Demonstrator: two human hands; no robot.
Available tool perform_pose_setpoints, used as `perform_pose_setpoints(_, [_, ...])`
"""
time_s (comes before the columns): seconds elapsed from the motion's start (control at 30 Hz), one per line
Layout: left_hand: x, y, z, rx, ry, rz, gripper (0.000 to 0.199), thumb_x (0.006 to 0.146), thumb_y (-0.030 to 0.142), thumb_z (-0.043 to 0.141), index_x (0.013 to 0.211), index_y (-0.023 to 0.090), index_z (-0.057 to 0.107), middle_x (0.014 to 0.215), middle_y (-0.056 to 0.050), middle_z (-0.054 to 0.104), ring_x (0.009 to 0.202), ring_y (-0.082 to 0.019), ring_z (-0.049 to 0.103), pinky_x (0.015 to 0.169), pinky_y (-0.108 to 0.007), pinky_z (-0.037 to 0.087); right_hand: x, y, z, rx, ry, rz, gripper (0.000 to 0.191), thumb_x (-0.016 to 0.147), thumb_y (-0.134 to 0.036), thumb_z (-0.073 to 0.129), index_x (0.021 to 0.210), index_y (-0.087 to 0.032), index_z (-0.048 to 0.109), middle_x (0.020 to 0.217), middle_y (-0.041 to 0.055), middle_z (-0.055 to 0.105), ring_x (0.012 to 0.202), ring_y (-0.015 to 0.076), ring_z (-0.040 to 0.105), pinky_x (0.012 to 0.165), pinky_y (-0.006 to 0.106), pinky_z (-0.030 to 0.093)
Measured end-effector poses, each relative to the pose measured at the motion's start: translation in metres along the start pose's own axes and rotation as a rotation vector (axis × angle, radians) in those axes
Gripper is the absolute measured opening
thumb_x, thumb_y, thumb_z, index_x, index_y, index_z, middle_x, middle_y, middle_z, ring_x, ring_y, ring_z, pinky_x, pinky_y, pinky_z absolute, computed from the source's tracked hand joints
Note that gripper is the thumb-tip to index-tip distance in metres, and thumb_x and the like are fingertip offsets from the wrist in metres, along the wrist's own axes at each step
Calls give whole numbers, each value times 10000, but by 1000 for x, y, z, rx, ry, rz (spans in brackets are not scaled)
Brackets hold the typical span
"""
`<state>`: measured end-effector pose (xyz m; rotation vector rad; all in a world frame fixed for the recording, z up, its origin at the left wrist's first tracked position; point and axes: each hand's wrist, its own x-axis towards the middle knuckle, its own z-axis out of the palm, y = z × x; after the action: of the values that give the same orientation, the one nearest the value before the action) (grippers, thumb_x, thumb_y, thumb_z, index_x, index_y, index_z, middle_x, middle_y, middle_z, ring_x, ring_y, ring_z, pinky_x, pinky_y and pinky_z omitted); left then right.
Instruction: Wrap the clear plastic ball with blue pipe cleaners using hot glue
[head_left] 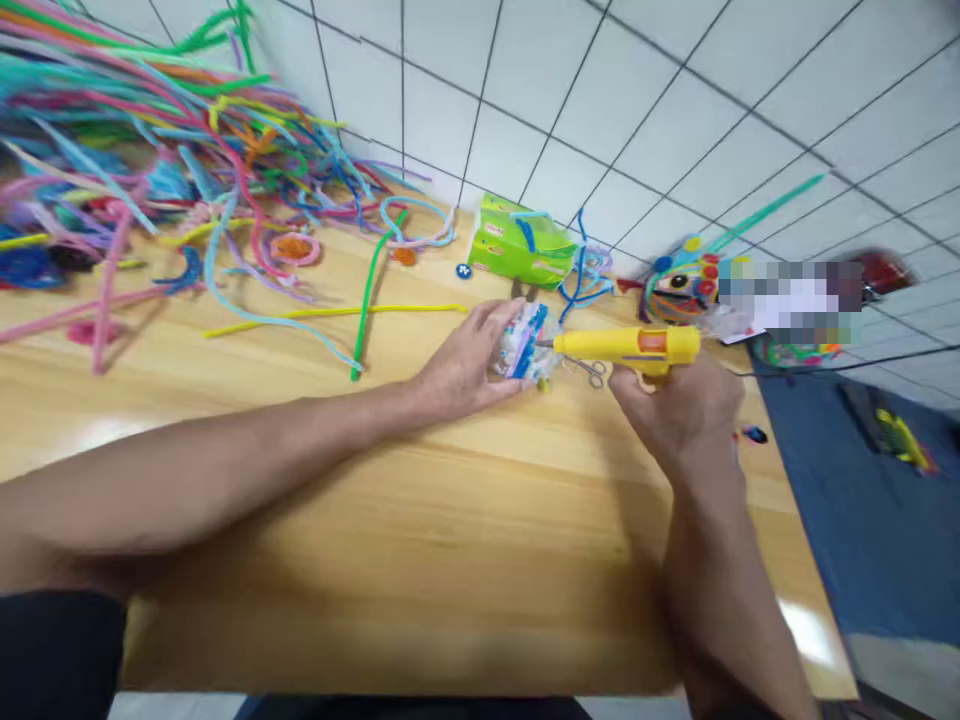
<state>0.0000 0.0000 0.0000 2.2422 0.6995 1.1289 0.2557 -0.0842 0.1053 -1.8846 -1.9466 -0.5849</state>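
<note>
My left hand (469, 360) is wrapped round a small clear object with blue and white bands (527, 342), low over the table; its exact kind is hard to make out. In my right hand (679, 400) is a yellow hot glue gun (630, 345), its nozzle pointing left. The nozzle tip is right at the banded object's side; whether they touch I cannot tell. A pair of scissors (595, 373) lies just behind, partly hidden by the glue gun.
A heap of coloured pipe cleaners (247, 150) fills the back left. A green tissue pack (517, 240) stands near the tiled wall (570, 90). Decorated crafts (679, 290) sit at the back right, and a black cord (847, 367) runs off rightward from the wooden table (450, 560).
</note>
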Motion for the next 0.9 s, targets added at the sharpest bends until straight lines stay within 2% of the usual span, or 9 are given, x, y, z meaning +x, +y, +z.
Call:
perform_pose_setpoints(0.13, [-1, 0, -1, -9, -4, -24, 975, 916, 418, 846, 1697, 239, 291, 1655, -213, 480, 1566, -398, 484, 1340, -653, 416, 0, 0, 1, 21, -25, 9, 233, 843, -369, 606, 933, -196, 733, 761, 111, 735, 741, 298, 719, 671, 379, 494])
perform_pose_setpoints(0.27, [-1, -3, 0, -24, 20, 6, 980, 914, 444, 849, 1699, 228, 303, 1638, -219, 488, 1551, -399, 496, 1327, -644, 440, 0, 1, 1, 23, -1, -2, 232, 853, -350, 607, 961, -196, 743, 784, 115, 752, 754, 298, 724, 677, 381, 513])
perform_pose_setpoints(0.43, [-2, -4, 1, -14, 17, 0, 1000, 905, 434, 858, 1706, 271, 282, 1648, -196, 485, 1558, -398, 490, 1322, -662, 442, 0, 2, 1, 8, 10, -22, 228, 855, -338, 606, 965, -198, 747, 777, 111, 754, 742, 295, 722, 675, 377, 515])
perform_pose_setpoints(0.67, [-2, -2, -1, -26, 18, -4, 981, 906, 410, 852, 1702, 261, 299, 1646, -200, 491, 1551, -403, 494, 1325, -657, 437, -1, 3, 2, 3, 35, -21, 228, 866, -343, 612, 958, -189, 752, 767, 119, 751, 727, 300, 725, 667, 384, 516])
perform_pose_setpoints(0.9, [-2, -3, 0, -18, 18, -11, 996, 899, 420, 860, 1705, 269, 295, 1650, -197, 484, 1555, -403, 493, 1326, -660, 434, 0, 2, 1, 39, -3, -2, 217, 872, -349, 626, 974, -198, 744, 763, 107, 729, 751, 297, 717, 692, 389, 525])
